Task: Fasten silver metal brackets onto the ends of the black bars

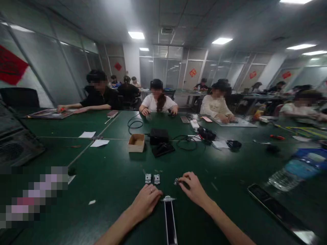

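Green table (107, 173) bears two small blocks (148, 178) side by side, slim rail (170, 223), open box (136, 148), paper slips (99, 143), bottle (291, 172), phone (277, 206) near bottle.

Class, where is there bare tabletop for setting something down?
Bare tabletop shows between the rail and right forearm, and, a pale scrap aside, between the right hand and black phone. Crowded: by the left hand, near two grey pieces, and among cables beside the black box.

box (136, 148) behind fittings (148, 178) | phone (277, 209) right of bar (170, 221) | bottle (288, 175) behind phone
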`<state>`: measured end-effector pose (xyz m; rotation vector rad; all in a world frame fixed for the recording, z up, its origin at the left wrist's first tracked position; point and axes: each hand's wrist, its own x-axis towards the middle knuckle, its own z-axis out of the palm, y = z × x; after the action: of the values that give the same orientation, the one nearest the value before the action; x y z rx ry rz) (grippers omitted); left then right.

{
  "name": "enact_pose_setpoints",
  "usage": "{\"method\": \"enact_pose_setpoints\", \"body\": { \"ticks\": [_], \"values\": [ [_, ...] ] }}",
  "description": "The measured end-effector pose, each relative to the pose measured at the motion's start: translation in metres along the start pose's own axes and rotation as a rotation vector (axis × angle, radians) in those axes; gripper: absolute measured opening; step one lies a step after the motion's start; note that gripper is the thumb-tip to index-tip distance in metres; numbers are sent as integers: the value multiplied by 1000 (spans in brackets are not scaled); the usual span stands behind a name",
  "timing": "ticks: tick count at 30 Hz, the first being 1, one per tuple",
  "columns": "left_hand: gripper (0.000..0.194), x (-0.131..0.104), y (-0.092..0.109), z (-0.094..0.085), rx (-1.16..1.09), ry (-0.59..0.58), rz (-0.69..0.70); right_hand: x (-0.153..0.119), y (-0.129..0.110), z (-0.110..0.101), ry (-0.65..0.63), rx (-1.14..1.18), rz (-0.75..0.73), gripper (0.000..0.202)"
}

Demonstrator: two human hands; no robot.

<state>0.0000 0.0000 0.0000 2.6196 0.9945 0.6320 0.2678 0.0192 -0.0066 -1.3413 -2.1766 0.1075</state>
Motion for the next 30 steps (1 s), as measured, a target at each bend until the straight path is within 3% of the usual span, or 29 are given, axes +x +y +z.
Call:
{"method": "enact_pose_setpoints", "body": {
  "ticks": [10, 15, 22, 30],
  "values": [
    [12, 5, 17, -19, -2, -83, 39, -2, 0, -4, -55, -27, -17, 16],
    [10, 5, 16, -17, 34, -103, 22, -1, 0, -3, -66, 70, 50, 18],
    [11, 3, 13, -12, 55, -40, -42, -1, -2, -5, -40, 273, 120, 22],
    [14, 5, 6, -6, 19, -21, -158, -5, -33, -3, -80, 324, 50, 19]
  ]
}}
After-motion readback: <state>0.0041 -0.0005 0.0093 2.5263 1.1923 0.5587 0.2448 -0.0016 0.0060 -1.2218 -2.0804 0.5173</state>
